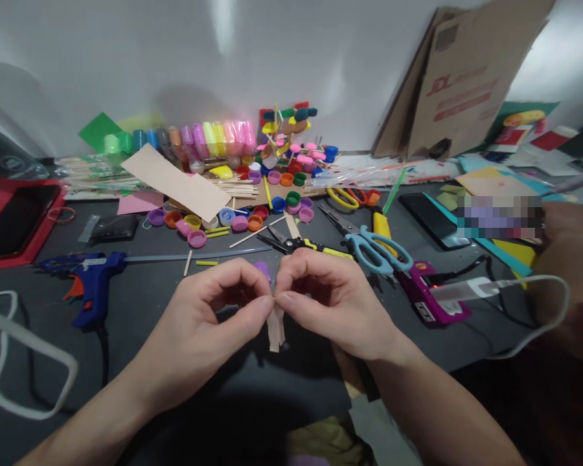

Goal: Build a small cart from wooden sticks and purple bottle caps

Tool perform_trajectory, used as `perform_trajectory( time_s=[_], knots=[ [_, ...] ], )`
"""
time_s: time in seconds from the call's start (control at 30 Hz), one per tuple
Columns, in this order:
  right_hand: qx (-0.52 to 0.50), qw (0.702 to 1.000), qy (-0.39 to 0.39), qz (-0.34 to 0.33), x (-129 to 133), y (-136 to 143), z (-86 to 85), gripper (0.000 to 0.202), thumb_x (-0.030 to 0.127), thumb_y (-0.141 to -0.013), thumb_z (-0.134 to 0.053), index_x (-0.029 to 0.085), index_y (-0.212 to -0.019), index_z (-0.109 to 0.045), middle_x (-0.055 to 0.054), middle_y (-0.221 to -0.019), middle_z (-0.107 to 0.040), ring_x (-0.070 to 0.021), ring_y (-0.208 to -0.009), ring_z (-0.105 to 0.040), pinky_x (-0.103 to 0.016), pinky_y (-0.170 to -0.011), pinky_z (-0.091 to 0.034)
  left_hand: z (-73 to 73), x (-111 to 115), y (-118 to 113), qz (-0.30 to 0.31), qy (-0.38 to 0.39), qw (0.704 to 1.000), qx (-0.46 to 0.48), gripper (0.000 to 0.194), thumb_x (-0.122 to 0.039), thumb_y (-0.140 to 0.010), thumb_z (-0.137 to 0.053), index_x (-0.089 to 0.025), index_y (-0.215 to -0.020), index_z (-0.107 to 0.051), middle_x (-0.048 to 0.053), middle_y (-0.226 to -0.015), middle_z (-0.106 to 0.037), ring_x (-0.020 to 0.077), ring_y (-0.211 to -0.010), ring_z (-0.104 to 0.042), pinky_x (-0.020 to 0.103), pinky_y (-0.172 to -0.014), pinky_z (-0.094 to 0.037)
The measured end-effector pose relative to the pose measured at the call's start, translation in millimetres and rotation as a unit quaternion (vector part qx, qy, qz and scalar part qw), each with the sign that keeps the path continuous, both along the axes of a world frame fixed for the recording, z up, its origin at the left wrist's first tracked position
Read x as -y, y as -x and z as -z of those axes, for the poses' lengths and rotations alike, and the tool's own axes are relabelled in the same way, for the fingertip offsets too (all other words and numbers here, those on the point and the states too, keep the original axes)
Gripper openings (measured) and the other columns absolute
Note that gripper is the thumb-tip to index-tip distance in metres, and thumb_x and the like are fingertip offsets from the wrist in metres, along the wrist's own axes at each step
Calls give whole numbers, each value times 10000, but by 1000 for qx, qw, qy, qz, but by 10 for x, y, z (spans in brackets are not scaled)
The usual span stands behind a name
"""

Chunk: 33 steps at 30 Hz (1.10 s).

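Observation:
Both hands meet at the middle front, over the dark table. Thumb and forefinger of my left hand (223, 317) pinch a small beige paper strip (274, 331) near its top. My right hand (328, 301) pinches the same strip from the other side, the fingertips of both hands touching. The strip's lower end hangs below the fingers and looks split in two; its top is hidden. Just beyond the fingers lie black-and-yellow pliers (320, 247) and a small purple piece (262, 270). Blue-handled scissors (376, 249) rest near my right hand.
A blue glue gun (96, 288) lies at left, its cable trailing forward. Bottle caps (255, 222), sticks and a beige card (175, 184) spread across the back. A magenta power strip (430, 301) with cables and a phone (434, 220) lie at right, near another person's arm (571, 259).

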State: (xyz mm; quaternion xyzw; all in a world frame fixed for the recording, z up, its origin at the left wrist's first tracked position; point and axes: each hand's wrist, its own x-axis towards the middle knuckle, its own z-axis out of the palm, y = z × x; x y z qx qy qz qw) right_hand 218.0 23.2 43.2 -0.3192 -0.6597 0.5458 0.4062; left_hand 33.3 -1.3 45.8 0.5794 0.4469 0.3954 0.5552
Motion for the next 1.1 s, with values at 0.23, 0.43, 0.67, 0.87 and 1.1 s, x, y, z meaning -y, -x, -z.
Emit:
perform_trajectory(
  time_s=[0.23, 0.43, 0.67, 0.87, 1.1],
  knots=[
    [-61, 998, 18, 18, 20, 43, 65, 205, 293, -839, -749, 167, -739, -622, 26, -682, -555, -82, -587, -484, -209, -544, -406, 23, 10, -37, -25, -51, 998, -2, 122, -216, -872, -666, -215, -751, -652, -34, -741, -635, 94, -687, -585, 158, -655, -470],
    [-94, 994, 54, 33, 45, 81, 89, 208, 323, -845, -745, 173, -758, -629, 29, -662, -543, -80, -558, -439, -208, -500, -365, 46, 36, -74, -69, -48, 996, 42, 90, -209, -859, -688, -222, -771, -674, -29, -747, -652, 102, -689, -602, 164, -644, -482],
    [-100, 993, 65, 20, 33, 67, 75, 159, 246, -823, -756, 169, -741, -643, 38, -629, -540, -73, -531, -428, -215, -491, -342, 35, 34, -65, -78, -15, 994, 76, 81, -229, -849, -716, -220, -772, -691, -26, -724, -661, 101, -662, -601, 169, -627, -492],
    [-66, 996, 13, 54, 39, 74, 88, 145, 234, -854, -715, 174, -740, -647, 35, -625, -555, -80, -529, -468, -222, -492, -369, 64, 26, -74, -74, 28, 991, 110, 112, -273, -849, -736, -207, -768, -698, -17, -728, -662, 103, -654, -609, 177, -612, -499],
    [-90, 991, -38, 89, 84, 126, 146, 159, 259, -872, -713, 183, -748, -647, 22, -678, -575, -80, -543, -497, -215, -482, -397, 163, 40, -108, -78, 49, 976, 195, 83, -283, -844, -758, -230, -792, -721, -41, -775, -663, 68, -714, -589, 127, -683, -488]
  ],
)
